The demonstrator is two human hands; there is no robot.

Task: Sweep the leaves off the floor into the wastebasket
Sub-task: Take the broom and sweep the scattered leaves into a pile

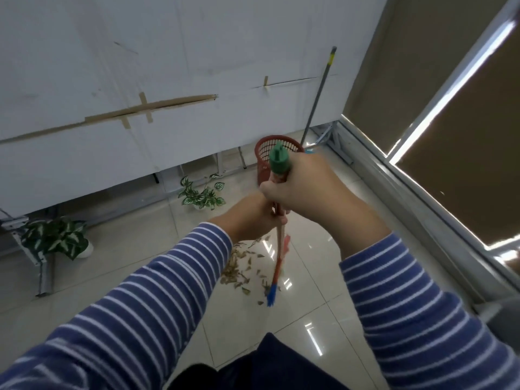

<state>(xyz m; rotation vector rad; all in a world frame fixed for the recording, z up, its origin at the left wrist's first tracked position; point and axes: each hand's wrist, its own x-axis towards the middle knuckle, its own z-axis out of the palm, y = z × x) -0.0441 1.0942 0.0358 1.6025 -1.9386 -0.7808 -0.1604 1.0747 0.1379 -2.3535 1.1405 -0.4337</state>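
Both hands grip a broom [278,235] seen almost end-on from above: the right hand [306,187] is wrapped shut around the top of the handle just below its green end cap [279,160], while the left hand [253,218] is closed around the shaft directly beneath it, the two hands nearly touching. Blue sleeves with thin white stripes cover both forearms. The broom's red-and-blue head [272,291] rests low against the glossy cream tiled floor [140,277], right beside a scatter of dry brown leaves [239,268] lying just to its left. A red mesh wastebasket [264,161] stands upright on the floor beyond the hands, partly hidden behind the green cap and well apart from the leaves. A grey pole with a yellow band [318,97] leans against the white wall [112,66] just behind the wastebasket. Brown tape [146,108] crosses seams in the wall's panels. Two potted plants with green-and-white leaves sit along the wall's foot, one [202,192] near the wastebasket and one [56,237] farther left. Tan roller blinds [464,136] cover the windows at right.
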